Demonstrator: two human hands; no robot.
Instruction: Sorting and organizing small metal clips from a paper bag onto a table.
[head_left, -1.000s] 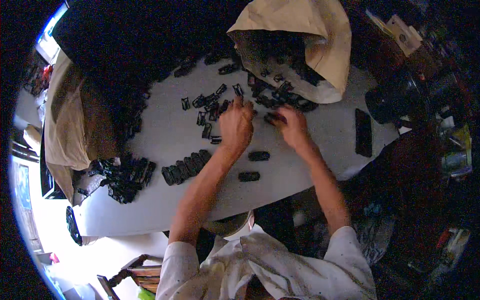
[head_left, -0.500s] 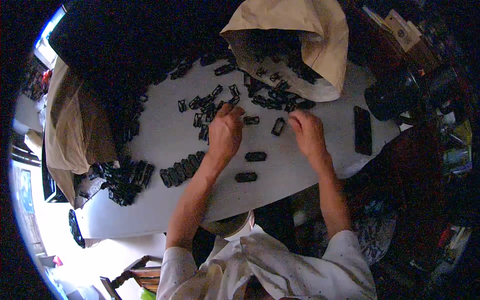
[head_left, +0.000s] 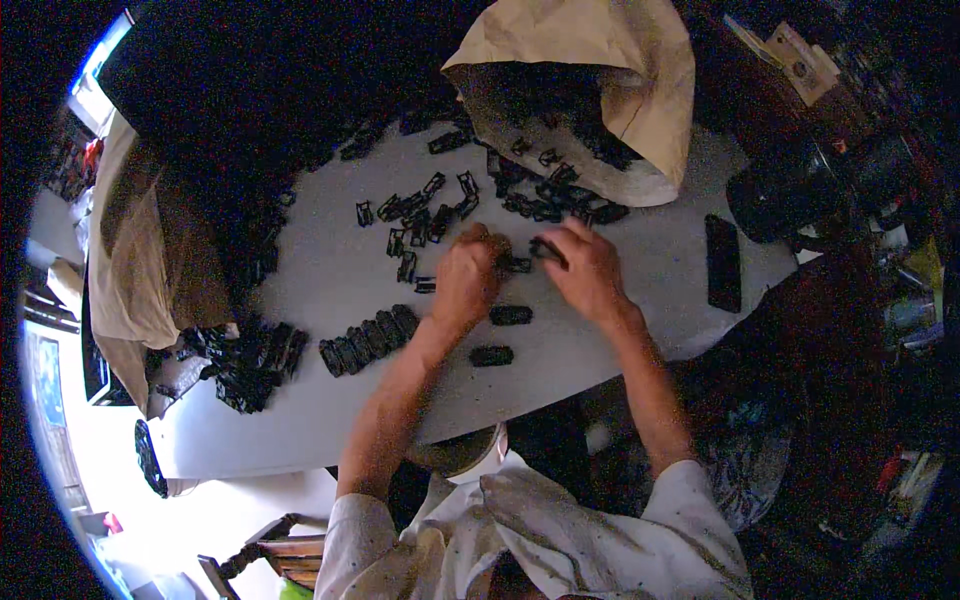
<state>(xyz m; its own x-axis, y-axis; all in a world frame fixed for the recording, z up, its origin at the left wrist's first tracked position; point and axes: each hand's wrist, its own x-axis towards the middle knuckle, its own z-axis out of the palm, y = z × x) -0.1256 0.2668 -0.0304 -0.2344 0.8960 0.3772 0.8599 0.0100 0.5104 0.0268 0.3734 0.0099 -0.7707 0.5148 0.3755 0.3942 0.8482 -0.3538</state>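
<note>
My left hand [head_left: 470,278] is closed at the thumb and fingertips on a small black rectangular frame [head_left: 518,265], which pokes out on its right side. Facing it, my right hand [head_left: 585,270] pinches another small black frame [head_left: 546,248]. The two pieces are close together; whether they touch I cannot tell. Two dark oblong pieces [head_left: 511,315] lie one below the other nearer to me. A slanting row of similar black pieces [head_left: 369,340] stands beside my left forearm. Loose black frames [head_left: 397,241] are scattered beyond my left hand.
An open brown paper bag [head_left: 665,120] lies at the back, black pieces spilling from its mouth. Another brown bag [head_left: 135,240] stands at the left by a heap of black pieces [head_left: 250,365]. A dark phone-like slab [head_left: 722,262] rests on the white table [head_left: 660,310] at right.
My left hand has come back toward me and right, now with a frame at its fingertips. My right hand has moved left and picked up the frame that lay on the table.
</note>
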